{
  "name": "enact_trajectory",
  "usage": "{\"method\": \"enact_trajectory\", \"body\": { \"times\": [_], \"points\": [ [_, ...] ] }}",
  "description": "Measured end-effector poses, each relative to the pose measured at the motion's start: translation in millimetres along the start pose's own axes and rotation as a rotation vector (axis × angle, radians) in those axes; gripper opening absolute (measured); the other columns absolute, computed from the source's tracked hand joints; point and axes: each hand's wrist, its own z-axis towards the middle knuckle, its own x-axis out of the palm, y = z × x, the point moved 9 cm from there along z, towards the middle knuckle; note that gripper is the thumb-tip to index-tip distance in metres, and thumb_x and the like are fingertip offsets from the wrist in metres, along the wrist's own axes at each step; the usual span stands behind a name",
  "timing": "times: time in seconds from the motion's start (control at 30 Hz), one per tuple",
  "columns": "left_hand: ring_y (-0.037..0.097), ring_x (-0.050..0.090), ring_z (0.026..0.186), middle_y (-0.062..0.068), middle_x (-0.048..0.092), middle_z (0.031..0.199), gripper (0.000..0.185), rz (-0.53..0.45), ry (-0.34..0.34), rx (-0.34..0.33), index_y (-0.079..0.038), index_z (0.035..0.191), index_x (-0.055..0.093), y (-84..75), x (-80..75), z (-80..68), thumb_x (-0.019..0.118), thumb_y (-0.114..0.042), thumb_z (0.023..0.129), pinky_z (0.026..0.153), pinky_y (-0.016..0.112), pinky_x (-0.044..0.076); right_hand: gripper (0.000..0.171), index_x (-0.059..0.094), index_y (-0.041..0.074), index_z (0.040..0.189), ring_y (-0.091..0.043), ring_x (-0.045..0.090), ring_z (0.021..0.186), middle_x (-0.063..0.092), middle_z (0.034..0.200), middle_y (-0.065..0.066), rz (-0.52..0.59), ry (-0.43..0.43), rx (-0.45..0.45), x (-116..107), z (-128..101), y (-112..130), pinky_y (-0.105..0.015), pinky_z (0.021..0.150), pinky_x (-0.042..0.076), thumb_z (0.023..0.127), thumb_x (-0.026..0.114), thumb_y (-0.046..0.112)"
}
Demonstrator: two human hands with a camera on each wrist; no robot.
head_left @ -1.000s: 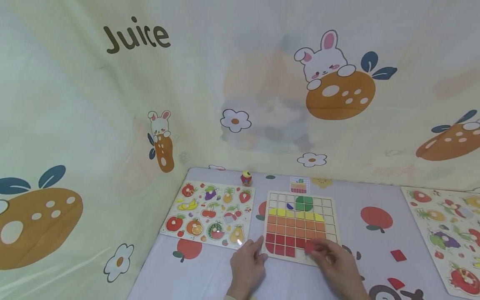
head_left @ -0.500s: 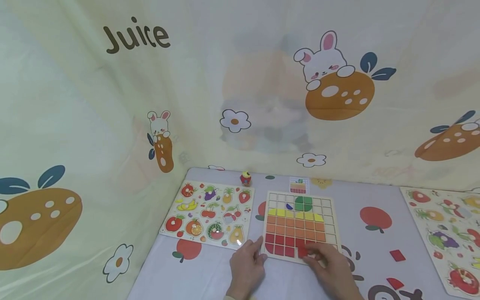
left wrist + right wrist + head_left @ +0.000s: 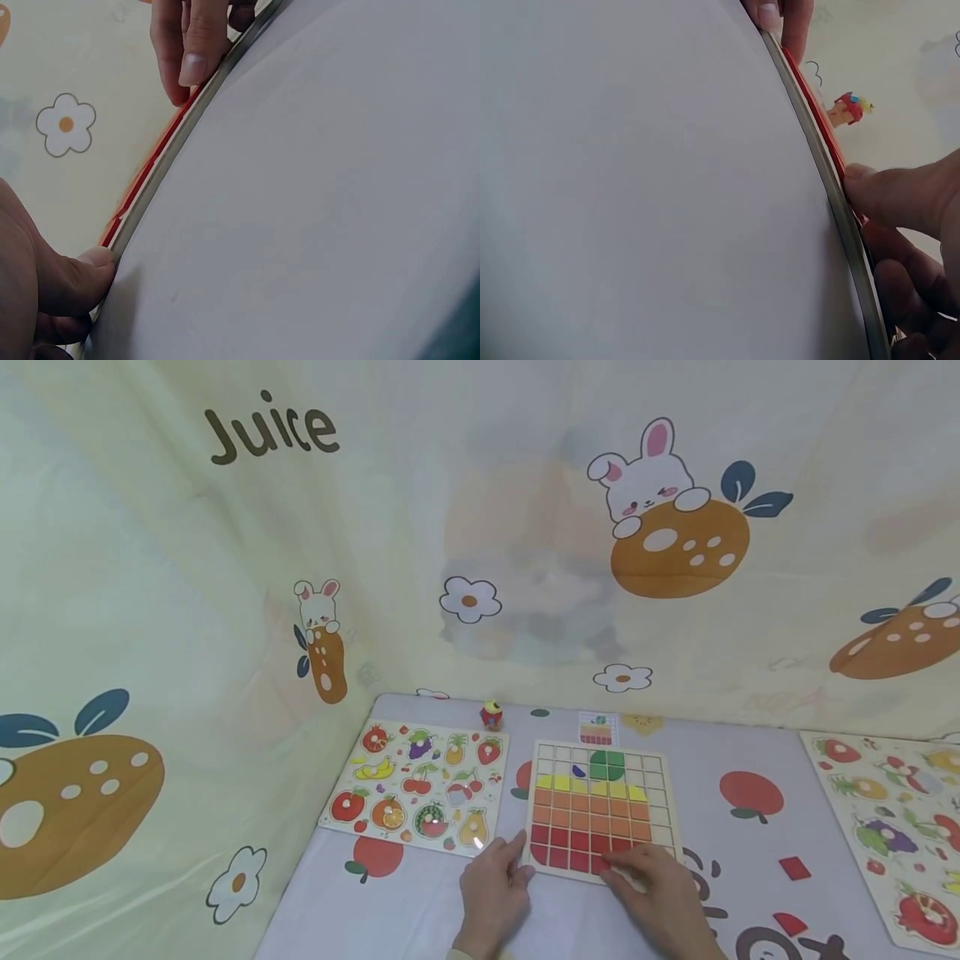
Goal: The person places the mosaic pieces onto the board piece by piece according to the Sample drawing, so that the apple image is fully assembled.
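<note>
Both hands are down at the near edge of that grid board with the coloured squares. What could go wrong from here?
1. The right hand presses a red square tile in the bottom row of the wooden grid board; seated crooked, it might nudge neighbouring tiles.
2. The left hand only touches the board's near left corner, so a firm push could slide the board on the table's smooth printed cloth.
3. Two loose red pieces lie off to the right, where a sweeping arm might knock them away.
</note>
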Motion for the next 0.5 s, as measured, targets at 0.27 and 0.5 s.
{"method": "enact_trajectory", "body": {
  "times": [0.27, 0.5],
  "points": [
    [0.001, 0.036, 0.056, -0.014, 0.045, 0.068, 0.046, -0.003, 0.002, 0.004, -0.02, 0.137, 0.072, -0.9, -0.7, 0.8, 0.08, -0.016, 0.092, 0.056, 0.021, 0.03, 0.019, 0.085, 0.02, 0.108, -0.012, 0.057, 0.091, 0.067, 0.094, 0.007, -0.034, 0.001, 0.022, -0.3, 2.1, 0.3, -0.037, 0.086, 0.053, 0.089, 0.087, 0.023],
    [0.001, 0.034, 0.056, -0.015, 0.044, 0.068, 0.046, 0.002, -0.007, 0.009, -0.019, 0.136, 0.073, -0.8, -1.7, 0.6, 0.081, -0.016, 0.091, 0.056, 0.021, 0.029, 0.019, 0.085, 0.019, 0.108, -0.011, 0.056, 0.087, 0.066, 0.093, 0.007, -0.035, 0.024, 0.022, -1.1, 4.1, 3.2, -0.03, 0.078, 0.051, 0.089, 0.086, 0.024]
  ]
}}
